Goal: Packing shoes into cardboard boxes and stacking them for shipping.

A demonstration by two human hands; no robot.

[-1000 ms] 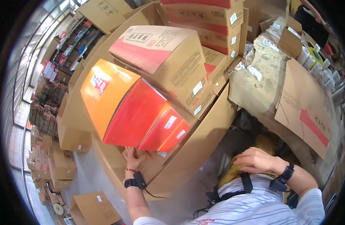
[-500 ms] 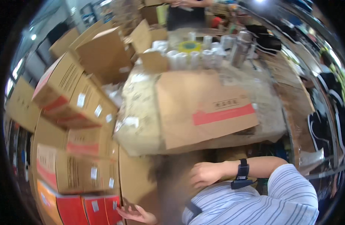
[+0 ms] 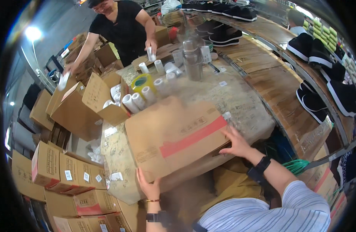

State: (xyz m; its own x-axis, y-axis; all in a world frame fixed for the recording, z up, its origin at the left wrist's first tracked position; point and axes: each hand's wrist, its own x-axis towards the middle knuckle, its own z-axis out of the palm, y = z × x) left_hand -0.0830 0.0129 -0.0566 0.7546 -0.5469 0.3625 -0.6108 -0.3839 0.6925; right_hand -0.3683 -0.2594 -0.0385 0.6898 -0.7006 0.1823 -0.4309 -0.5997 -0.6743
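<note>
A flattened brown cardboard carton (image 3: 178, 133) with a red stripe lies on the paper-covered table in front of me. My left hand (image 3: 149, 187) is at its near left corner, fingers stretched up along the edge and thumb apart. At the right end, my right hand (image 3: 238, 145) touches the carton's edge, its fingers and thumb spread. Neither hand is closed round the cardboard. A strap with a dark device sits on each of my wrists.
White rolls (image 3: 137, 101) and a yellow tape roll (image 3: 143, 83) stand beyond the carton, near a steel flask (image 3: 192, 60). Stacked boxes (image 3: 65, 170) fill the left. Black shoes (image 3: 313, 96) line the right-hand rack. Across the table, a co-worker (image 3: 124, 33) holds white items.
The view has swung, bringing the co-worker into sight. My left hand has left the red boxes and my right hand has come away from my body; both now touch the carton.
</note>
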